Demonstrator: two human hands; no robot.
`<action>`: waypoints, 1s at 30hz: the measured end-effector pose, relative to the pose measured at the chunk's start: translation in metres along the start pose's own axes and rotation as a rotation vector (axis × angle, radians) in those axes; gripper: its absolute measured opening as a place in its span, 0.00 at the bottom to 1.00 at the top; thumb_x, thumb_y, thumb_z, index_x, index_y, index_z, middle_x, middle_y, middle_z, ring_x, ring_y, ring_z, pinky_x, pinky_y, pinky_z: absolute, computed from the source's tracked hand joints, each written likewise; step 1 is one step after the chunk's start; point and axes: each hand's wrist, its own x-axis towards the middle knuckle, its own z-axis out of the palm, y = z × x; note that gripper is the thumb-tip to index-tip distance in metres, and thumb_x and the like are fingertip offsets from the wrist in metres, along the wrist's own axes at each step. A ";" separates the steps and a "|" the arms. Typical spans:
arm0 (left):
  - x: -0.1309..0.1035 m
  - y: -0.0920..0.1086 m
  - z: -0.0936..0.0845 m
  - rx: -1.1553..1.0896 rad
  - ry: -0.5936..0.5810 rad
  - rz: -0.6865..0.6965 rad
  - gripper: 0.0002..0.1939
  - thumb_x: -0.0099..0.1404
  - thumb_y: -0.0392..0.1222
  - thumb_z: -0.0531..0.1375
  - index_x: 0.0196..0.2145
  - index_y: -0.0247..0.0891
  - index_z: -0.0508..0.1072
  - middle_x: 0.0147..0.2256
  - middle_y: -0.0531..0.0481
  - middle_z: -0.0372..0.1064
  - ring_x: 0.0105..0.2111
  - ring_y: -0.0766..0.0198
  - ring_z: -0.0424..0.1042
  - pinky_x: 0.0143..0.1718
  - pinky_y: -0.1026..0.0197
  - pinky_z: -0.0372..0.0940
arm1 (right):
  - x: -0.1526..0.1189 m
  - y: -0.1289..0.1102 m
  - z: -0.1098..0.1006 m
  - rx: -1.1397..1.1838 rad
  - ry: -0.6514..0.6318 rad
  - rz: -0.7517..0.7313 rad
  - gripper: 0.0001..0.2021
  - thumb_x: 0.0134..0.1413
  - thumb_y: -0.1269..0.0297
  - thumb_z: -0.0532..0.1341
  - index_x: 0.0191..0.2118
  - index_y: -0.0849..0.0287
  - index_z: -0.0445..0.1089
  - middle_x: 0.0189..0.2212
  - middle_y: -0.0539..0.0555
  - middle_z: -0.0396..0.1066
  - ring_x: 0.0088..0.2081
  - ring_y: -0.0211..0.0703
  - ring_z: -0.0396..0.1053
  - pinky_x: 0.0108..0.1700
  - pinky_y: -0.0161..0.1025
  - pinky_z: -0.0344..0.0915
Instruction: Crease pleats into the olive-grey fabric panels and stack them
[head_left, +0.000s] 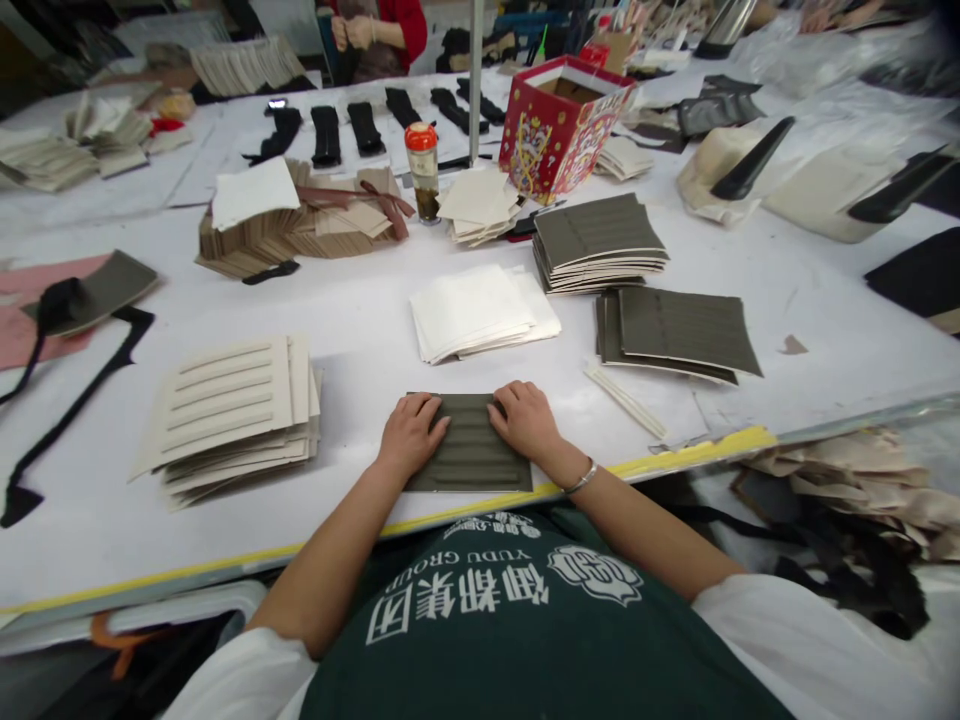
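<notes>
A dark olive panel (480,445) with raised ribs lies flat at the table's near edge, right in front of me. My left hand (409,437) rests on its upper left part, fingers laid over the surface and thumb apart. On the upper right part lies my right hand (527,422), with fingers spread and pressed down; a bracelet is on that wrist. Left of the panel stands a pile of cream ribbed panels (232,400). Beyond my hands is a stack of white sheets (480,310). Olive panels (682,325) are piled at the right.
Farther back stand another olive stack (600,240), a red patterned box (559,125), a red-lidded jar (423,170) and beige pieces (255,225). Pale strips (626,400) lie to the right. A black strap (71,410) lies left. Another person (379,35) stands across the table.
</notes>
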 end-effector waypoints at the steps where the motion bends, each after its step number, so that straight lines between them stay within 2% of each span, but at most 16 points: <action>1: -0.003 -0.004 -0.002 0.005 -0.015 0.018 0.18 0.65 0.47 0.51 0.47 0.34 0.67 0.45 0.42 0.66 0.45 0.57 0.63 0.50 0.54 0.59 | -0.002 0.008 -0.002 -0.008 -0.007 -0.013 0.11 0.57 0.63 0.52 0.36 0.61 0.69 0.34 0.58 0.66 0.38 0.46 0.59 0.42 0.41 0.55; 4: -0.011 -0.008 -0.006 0.071 -0.097 0.052 0.22 0.65 0.48 0.49 0.53 0.35 0.64 0.53 0.41 0.61 0.53 0.54 0.59 0.54 0.53 0.56 | -0.012 0.023 -0.006 -0.097 -0.033 -0.084 0.14 0.57 0.71 0.50 0.46 0.62 0.67 0.42 0.59 0.67 0.43 0.47 0.60 0.46 0.42 0.56; 6: -0.012 -0.002 -0.009 0.144 -0.141 0.023 0.23 0.66 0.49 0.48 0.55 0.37 0.62 0.57 0.43 0.56 0.56 0.52 0.54 0.55 0.49 0.53 | -0.026 0.018 -0.009 -0.208 -0.053 -0.141 0.19 0.55 0.74 0.49 0.52 0.66 0.63 0.48 0.62 0.65 0.49 0.51 0.58 0.50 0.47 0.54; 9: -0.011 0.013 -0.012 0.230 -0.153 -0.042 0.23 0.67 0.48 0.44 0.56 0.38 0.61 0.59 0.45 0.53 0.59 0.50 0.50 0.55 0.43 0.49 | -0.060 -0.008 -0.014 -0.337 -0.099 -0.223 0.20 0.52 0.77 0.49 0.51 0.72 0.64 0.50 0.67 0.64 0.53 0.56 0.56 0.54 0.53 0.51; 11: -0.009 0.021 -0.013 0.253 -0.145 -0.071 0.24 0.68 0.48 0.42 0.56 0.37 0.60 0.60 0.46 0.51 0.60 0.50 0.48 0.56 0.42 0.46 | -0.086 -0.024 -0.020 -0.333 -0.130 -0.287 0.19 0.51 0.76 0.50 0.49 0.73 0.66 0.48 0.68 0.65 0.53 0.56 0.57 0.54 0.53 0.52; 14: -0.010 0.024 -0.014 0.259 -0.165 -0.116 0.25 0.68 0.49 0.41 0.57 0.37 0.59 0.61 0.47 0.49 0.61 0.52 0.46 0.57 0.42 0.44 | -0.112 -0.024 -0.032 -0.221 -0.178 -0.352 0.18 0.52 0.74 0.51 0.49 0.68 0.67 0.45 0.64 0.67 0.50 0.51 0.60 0.53 0.48 0.55; 16: -0.015 0.020 -0.015 0.244 -0.227 -0.130 0.28 0.67 0.53 0.41 0.59 0.37 0.56 0.61 0.48 0.47 0.61 0.52 0.45 0.58 0.43 0.44 | -0.111 -0.001 -0.042 -0.186 -0.173 -0.258 0.18 0.53 0.74 0.50 0.49 0.64 0.66 0.46 0.62 0.67 0.48 0.47 0.61 0.52 0.45 0.56; 18: -0.022 0.016 -0.018 0.224 -0.305 -0.115 0.34 0.64 0.59 0.43 0.61 0.36 0.51 0.62 0.47 0.43 0.62 0.51 0.42 0.58 0.42 0.43 | -0.095 0.033 -0.050 -0.238 -0.105 -0.006 0.18 0.55 0.73 0.50 0.51 0.66 0.63 0.48 0.64 0.64 0.50 0.49 0.60 0.52 0.45 0.56; 20: -0.030 0.015 -0.019 0.218 -0.361 -0.095 0.40 0.60 0.65 0.44 0.62 0.35 0.46 0.63 0.45 0.39 0.62 0.50 0.38 0.58 0.41 0.40 | -0.074 0.065 -0.052 -0.329 -0.046 0.310 0.18 0.56 0.69 0.50 0.52 0.70 0.60 0.49 0.70 0.61 0.51 0.55 0.58 0.49 0.49 0.57; 22: -0.036 0.018 -0.020 0.223 -0.380 -0.110 0.44 0.58 0.67 0.44 0.62 0.33 0.45 0.63 0.44 0.37 0.63 0.48 0.36 0.58 0.40 0.38 | -0.054 0.086 -0.049 -0.364 -0.105 0.477 0.16 0.56 0.71 0.48 0.48 0.71 0.61 0.46 0.71 0.62 0.49 0.56 0.59 0.44 0.49 0.60; 24: -0.040 0.027 -0.017 0.226 -0.366 -0.165 0.45 0.58 0.68 0.43 0.62 0.32 0.45 0.63 0.42 0.37 0.63 0.48 0.36 0.59 0.40 0.38 | -0.041 0.093 -0.045 -0.342 -0.176 0.503 0.14 0.54 0.75 0.47 0.45 0.70 0.63 0.43 0.69 0.63 0.46 0.55 0.61 0.42 0.46 0.61; 26: -0.040 0.038 -0.011 0.227 -0.321 -0.243 0.44 0.59 0.67 0.42 0.62 0.31 0.46 0.63 0.42 0.37 0.63 0.49 0.37 0.59 0.41 0.38 | -0.033 0.088 -0.045 -0.251 -0.181 0.487 0.13 0.51 0.76 0.49 0.43 0.69 0.62 0.43 0.68 0.63 0.43 0.52 0.63 0.41 0.44 0.61; 28: -0.039 0.048 -0.005 0.228 -0.268 -0.305 0.43 0.60 0.66 0.40 0.62 0.29 0.47 0.63 0.41 0.37 0.63 0.50 0.37 0.59 0.42 0.37 | -0.025 0.076 -0.048 -0.059 -0.110 0.497 0.12 0.49 0.74 0.51 0.41 0.66 0.62 0.40 0.64 0.64 0.38 0.47 0.64 0.39 0.41 0.61; 30: -0.038 0.055 -0.001 0.220 -0.238 -0.325 0.42 0.61 0.65 0.40 0.61 0.29 0.47 0.63 0.40 0.38 0.63 0.51 0.38 0.60 0.43 0.36 | -0.015 0.060 -0.053 0.280 0.024 0.534 0.08 0.48 0.70 0.53 0.37 0.62 0.61 0.30 0.55 0.65 0.30 0.41 0.63 0.33 0.38 0.61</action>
